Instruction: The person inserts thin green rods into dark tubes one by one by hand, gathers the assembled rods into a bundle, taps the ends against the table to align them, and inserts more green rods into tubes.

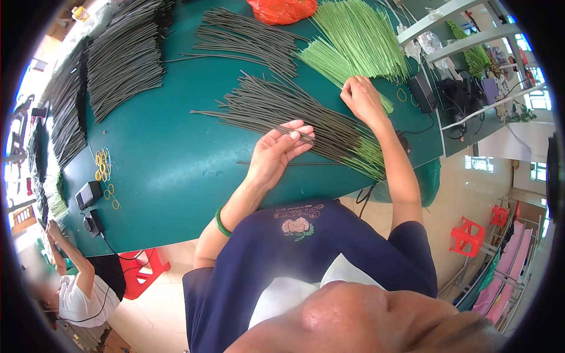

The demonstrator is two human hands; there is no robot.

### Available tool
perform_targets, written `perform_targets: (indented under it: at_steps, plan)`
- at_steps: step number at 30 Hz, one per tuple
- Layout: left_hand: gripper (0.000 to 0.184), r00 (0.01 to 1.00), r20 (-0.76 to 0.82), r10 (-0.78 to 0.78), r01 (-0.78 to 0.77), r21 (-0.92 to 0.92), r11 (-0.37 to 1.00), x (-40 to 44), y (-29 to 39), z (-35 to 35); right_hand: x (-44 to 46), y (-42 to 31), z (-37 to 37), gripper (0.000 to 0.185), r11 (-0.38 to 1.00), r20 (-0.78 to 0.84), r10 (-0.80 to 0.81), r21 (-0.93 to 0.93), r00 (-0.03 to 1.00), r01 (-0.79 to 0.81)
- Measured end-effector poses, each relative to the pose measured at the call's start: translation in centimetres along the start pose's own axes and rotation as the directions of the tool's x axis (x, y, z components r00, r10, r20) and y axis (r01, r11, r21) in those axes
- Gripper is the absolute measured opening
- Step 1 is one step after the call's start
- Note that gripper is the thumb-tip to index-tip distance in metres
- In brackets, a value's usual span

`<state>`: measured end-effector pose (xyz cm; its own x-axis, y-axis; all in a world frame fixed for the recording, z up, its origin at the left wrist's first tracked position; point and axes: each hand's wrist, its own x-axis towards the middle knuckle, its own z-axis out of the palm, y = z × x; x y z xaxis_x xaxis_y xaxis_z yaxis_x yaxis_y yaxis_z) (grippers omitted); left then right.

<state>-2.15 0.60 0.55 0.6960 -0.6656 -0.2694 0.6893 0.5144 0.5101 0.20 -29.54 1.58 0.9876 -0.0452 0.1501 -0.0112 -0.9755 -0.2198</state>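
Note:
My left hand (276, 147), with a green bangle on its arm, is closed with the thumb pressed on the fingers. Thin dark stems (303, 136) lie in its grip. Under and beyond it spreads a loose pile of dark brown stems (259, 97) with light green ends (368, 156). My right hand (364, 100) is over the lower end of the bright green stems (338, 62), its fingertips pinched together. What these fingertips hold, if anything, is too small to make out.
More dark stems (126, 65) lie at the left, and another bunch (241, 38) at the back. A red plastic bag (282, 10) sits at the far edge. Yellow rings (103, 165) and black boxes (88, 194) are on the green table (170, 194). A co-worker (82, 294) is at lower left.

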Motion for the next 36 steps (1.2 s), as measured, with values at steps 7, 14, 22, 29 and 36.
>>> perform_targets:
  at_steps: [7,14,22,29,36]
  plan:
    - [0.018,0.984,-0.066,0.163,-0.171,-0.144,0.975,0.2,0.3,-0.2,-3.3,-1.5,-5.5,0.014,0.970,-0.127,0.081,0.238,0.989,-0.049]
    - [0.020,0.944,-0.206,0.258,-0.292,-0.156,0.944,0.8,1.3,-1.3,-11.1,-5.3,-10.0,0.021,0.901,-0.072,0.128,0.426,0.989,-0.085]
    - [0.021,0.945,-0.190,0.267,-0.297,-0.152,0.943,0.8,1.2,-1.3,-13.0,-5.3,-8.5,0.021,0.853,-0.041,0.169,0.507,0.985,-0.125]
    - [0.021,0.942,-0.206,0.265,-0.298,-0.151,0.942,0.8,1.2,-1.4,-13.1,-5.1,-8.1,0.021,0.853,-0.043,0.156,0.510,0.987,-0.112]
    - [0.020,0.944,-0.196,0.267,-0.297,-0.145,0.944,0.7,1.2,-1.4,-13.3,-5.2,-7.9,0.022,0.835,-0.033,0.183,0.533,0.982,-0.138]
